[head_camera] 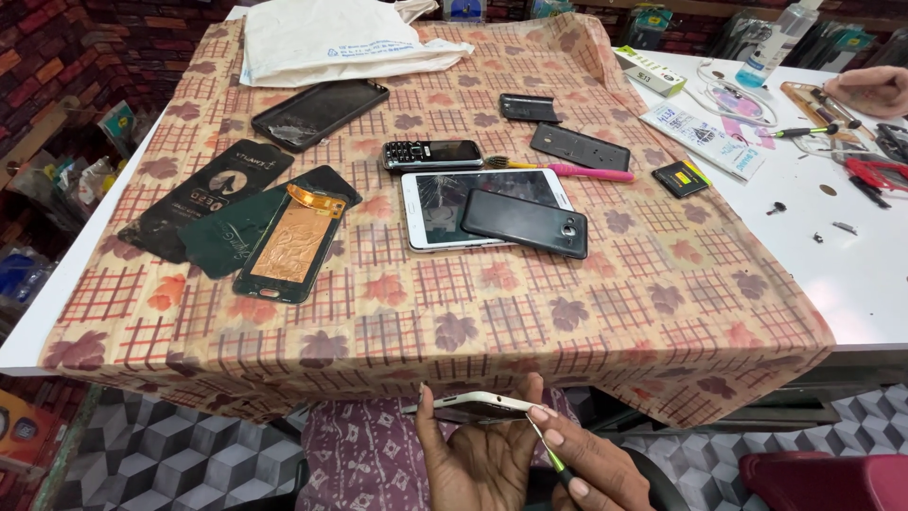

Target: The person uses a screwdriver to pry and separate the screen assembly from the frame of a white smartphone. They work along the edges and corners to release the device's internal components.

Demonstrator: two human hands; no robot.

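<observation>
Left hand [478, 454] holds a white phone [473, 407] edge-on below the surface [851, 274] edge, over the lap; fingers wrapped round its sides. Phone looks thin, with a silver rim, seen nearly side-on. Right hand [596, 468] fingers pinch a slim green-tipped tool [547, 451], its point touching the phone's right end. On the checked cloth [530, 312]: a cracked white tablet [478, 208] with a black phone [525, 223] lying on it.

Checked leaf-print cloth [530, 312], pink brush [577, 171], perhaps coppery panel [295, 241]
</observation>
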